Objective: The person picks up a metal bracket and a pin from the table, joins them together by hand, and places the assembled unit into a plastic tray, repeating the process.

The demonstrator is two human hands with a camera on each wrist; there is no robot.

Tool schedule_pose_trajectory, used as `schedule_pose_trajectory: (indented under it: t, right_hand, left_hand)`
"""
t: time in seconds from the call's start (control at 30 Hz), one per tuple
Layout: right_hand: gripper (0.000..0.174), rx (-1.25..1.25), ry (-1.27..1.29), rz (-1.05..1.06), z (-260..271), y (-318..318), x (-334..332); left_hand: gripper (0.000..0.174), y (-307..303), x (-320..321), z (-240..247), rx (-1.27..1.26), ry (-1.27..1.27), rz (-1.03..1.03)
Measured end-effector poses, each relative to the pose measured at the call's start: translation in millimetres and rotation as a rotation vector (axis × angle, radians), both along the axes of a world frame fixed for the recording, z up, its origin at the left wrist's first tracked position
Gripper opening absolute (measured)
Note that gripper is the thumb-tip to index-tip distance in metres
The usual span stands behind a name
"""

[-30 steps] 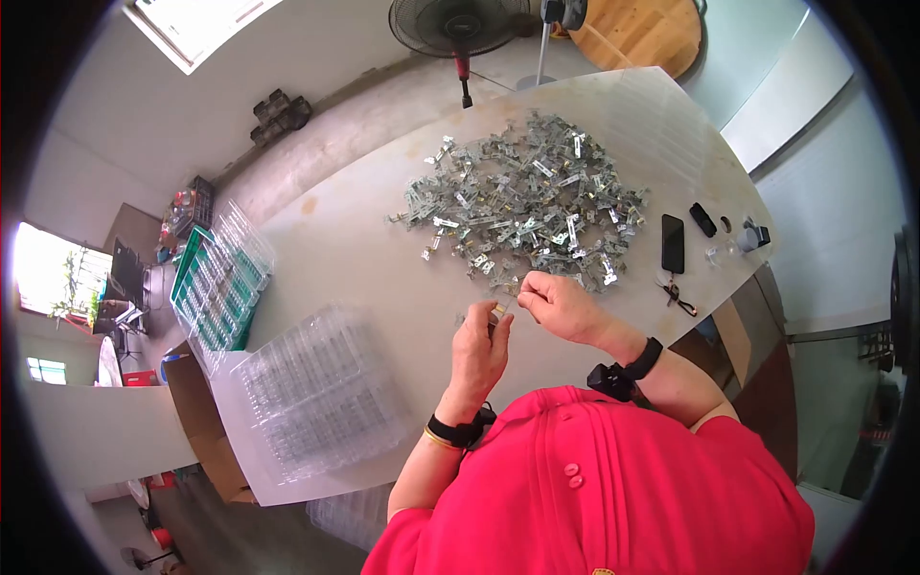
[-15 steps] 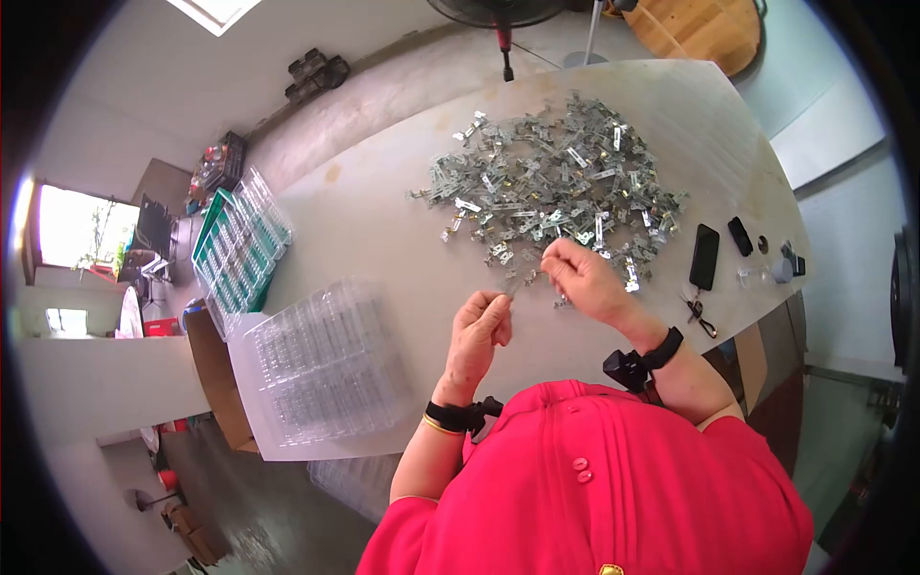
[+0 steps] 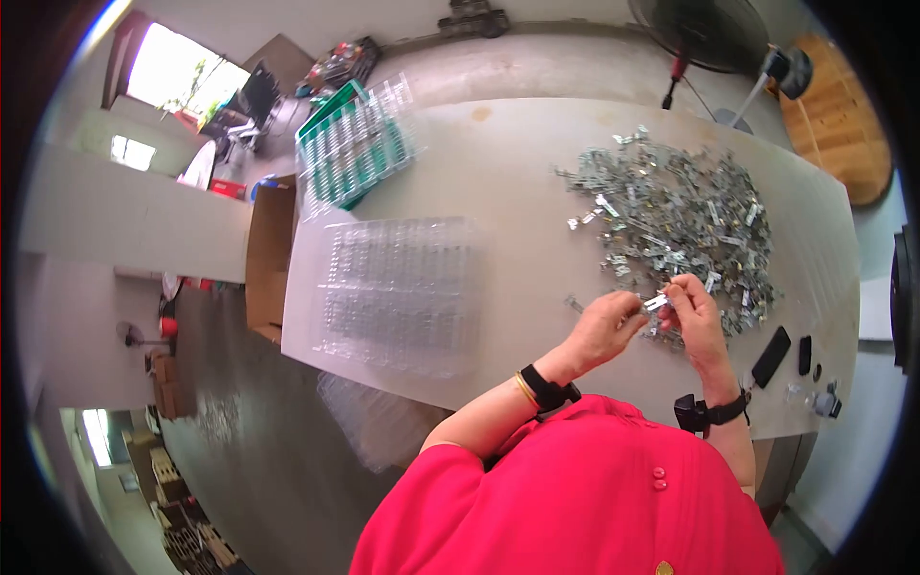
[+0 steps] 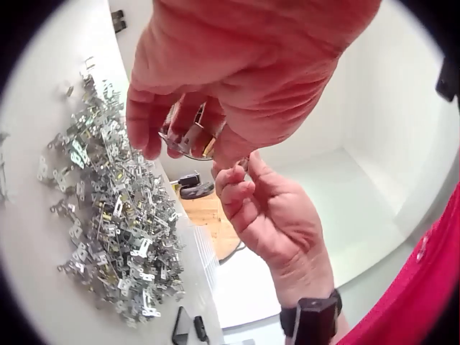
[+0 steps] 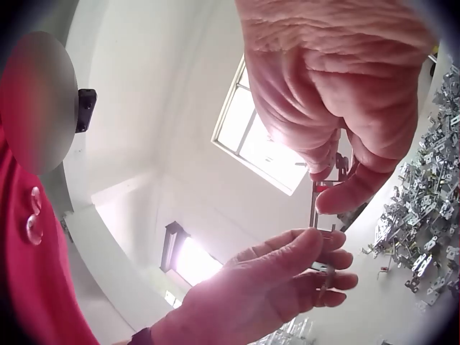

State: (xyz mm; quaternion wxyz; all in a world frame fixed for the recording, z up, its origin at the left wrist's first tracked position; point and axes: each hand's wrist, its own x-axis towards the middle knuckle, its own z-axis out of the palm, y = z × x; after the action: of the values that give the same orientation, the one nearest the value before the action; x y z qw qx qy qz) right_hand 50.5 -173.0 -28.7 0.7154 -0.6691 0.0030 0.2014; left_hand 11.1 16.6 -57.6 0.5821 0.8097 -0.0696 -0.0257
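Note:
Both hands are close together at the near edge of a heap of small metal clips [image 3: 690,211]. The left hand [image 3: 604,331] has its fingers curled round small metal pieces; in the left wrist view a clip [image 4: 194,134] shows inside that hand [image 4: 237,79]. A bright metal clip [image 3: 655,303] lies between the two hands. The right hand [image 3: 698,321] pinches metal between thumb and fingers, and in the right wrist view a thin metal strip [image 5: 314,205] runs from its fingertips down to the left hand [image 5: 251,277].
Stacked clear plastic trays [image 3: 398,292] stand on the table's left part, with a green tray [image 3: 355,144] behind. Two black devices, one a phone [image 3: 770,356], lie at the right. One clip [image 3: 573,303] sits left of the hands. A cardboard box [image 3: 271,259] stands beside the table.
The head view has swung left, shifting the table and heap rightward in the picture. The hands, apart half a second ago, are together, with a bright clip between them.

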Motion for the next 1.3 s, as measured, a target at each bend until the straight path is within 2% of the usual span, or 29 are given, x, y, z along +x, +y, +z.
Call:
schedule_pose_trajectory:
  t: [0.07, 0.13, 0.2, 0.27, 0.33, 0.4, 0.43, 0.47, 0.57, 0.63, 0.77, 0.9, 1.13, 1.3]
  right_hand:
    - [0.015, 0.002, -0.003, -0.022, -2, 4, 2]
    - [0.016, 0.033, 0.022, 0.013, 3, 11, 2]
    - [0.016, 0.037, 0.034, -0.114, 14, 24, 1]
    - [0.017, 0.055, 0.005, -0.098, 12, 26, 5]
    - [0.017, -0.020, -0.069, -0.083, 22, 30, 6]
    - [0.017, -0.011, -0.060, -0.050, 18, 28, 6]
    - [0.018, -0.017, -0.052, -0.003, 12, 26, 4]
    - [0.018, -0.023, -0.042, 0.043, 7, 24, 2]
    - [0.019, -0.050, 0.018, 0.097, -5, 22, -9]
    - [0.018, -0.065, 0.045, 0.120, -12, 20, -14]
    - [0.018, -0.107, 0.099, 0.141, -14, 24, -23]
    - [0.016, -0.110, 0.109, 0.135, -12, 30, -27]
    - [0.016, -0.154, 0.114, 0.130, -13, 28, -36]
    - [0.016, -0.170, 0.137, 0.114, -15, 25, -40]
  left_hand:
    - [0.021, 6, 2, 5, 0.221, -0.082, -0.112]
    - [0.018, 16, 0, 13, 0.201, -0.177, -0.051]
    - [0.017, 30, -4, 24, 0.173, -0.035, 0.023]
    - [0.018, 57, -6, 33, 0.203, -0.044, 0.075]
    - [0.020, 91, -8, 43, 0.090, -0.085, 0.267]
    - [0.021, 139, -17, 65, 0.147, -0.046, 0.443]
    - [0.020, 166, -21, 75, 0.260, 0.021, 0.543]
    - [0.017, 193, -28, 70, 0.251, -0.155, 0.657]
    - [0.017, 277, -65, 73, 0.569, -0.032, 0.913]
    - [0.018, 345, -97, 38, 0.751, -0.047, 1.051]
    - [0.018, 423, -144, 23, 0.802, 0.250, 1.273]
    - [0.020, 470, -165, 4, 0.969, 0.393, 1.348]
    - [0.020, 506, -172, -21, 0.946, 0.545, 1.351]
    - [0.017, 517, -175, -48, 0.982, 0.500, 1.350]
